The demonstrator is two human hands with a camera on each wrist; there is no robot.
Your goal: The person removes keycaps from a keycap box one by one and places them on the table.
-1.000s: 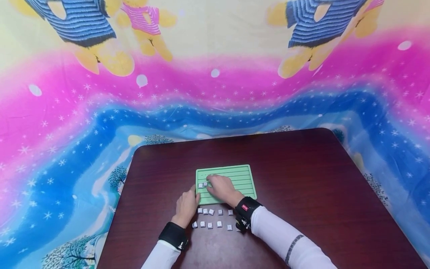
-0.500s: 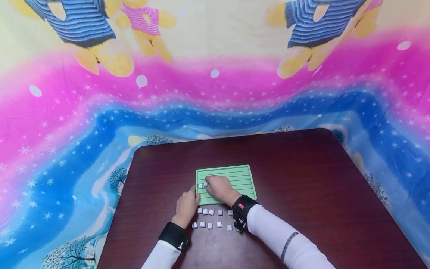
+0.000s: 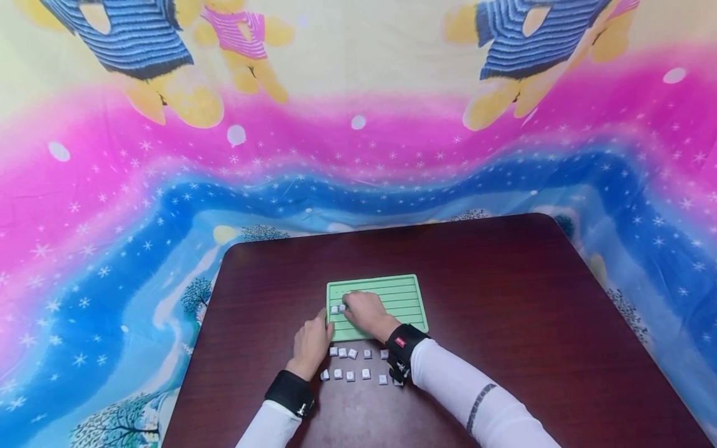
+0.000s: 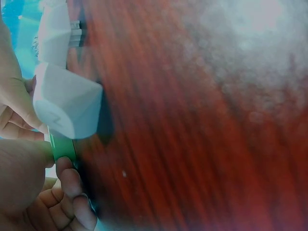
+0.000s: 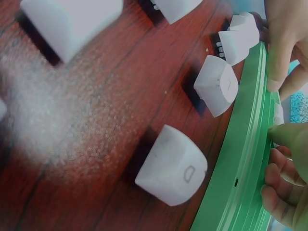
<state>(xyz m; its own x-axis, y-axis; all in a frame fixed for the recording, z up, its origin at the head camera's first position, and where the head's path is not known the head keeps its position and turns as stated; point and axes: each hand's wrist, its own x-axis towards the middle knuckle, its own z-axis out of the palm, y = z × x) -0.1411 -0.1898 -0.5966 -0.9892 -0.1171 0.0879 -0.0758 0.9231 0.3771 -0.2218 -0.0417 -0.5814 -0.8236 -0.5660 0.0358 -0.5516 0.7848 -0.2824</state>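
Note:
A light green grooved tray lies on the table. My left hand grips its left edge, thumb on the near side and fingers along the outside; the left wrist view shows the green edge between thumb and fingers. Two white keycaps stand side by side at the tray's left, the outer keycap free. My right hand reaches over the tray and pinches the inner keycap at its fingertips. In the right wrist view that hand has its fingers curled and mostly hides the keycap.
Several loose white keycaps lie in two rough rows between the tray and me. One keycap marked like a D sits close to the tray's near edge. The dark wooden table reaches back to a patterned cloth.
My right hand and wrist have shifted slightly left, and its fingertips have stayed at the inner keycap. The left hand and the tray have not moved.

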